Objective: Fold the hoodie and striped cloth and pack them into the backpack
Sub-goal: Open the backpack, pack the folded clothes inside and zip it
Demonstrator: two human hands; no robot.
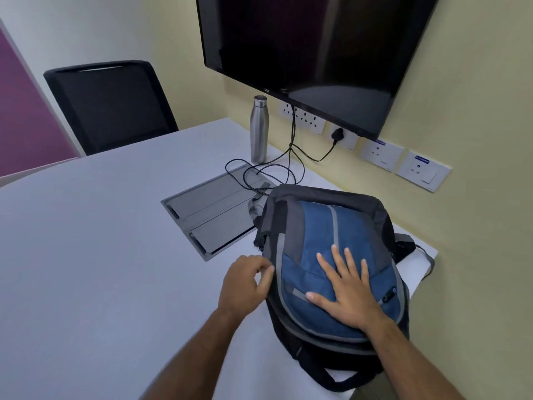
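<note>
Blue-and-grey fabric backpack (331, 232) lies flat on the pale grey tabletop (101, 241). Right hand (343, 290) presses its front, fingers spread straight. Left hand (245, 281) pinches the backpack's left edge, fingers curled. Steel bottle (259, 129) stands beyond the backpack.

Two bare forearms are seen, with no sleeves, watch or rings worn. The left hand (245, 284) and right hand (346, 290) are uncovered, without gloves.
</note>
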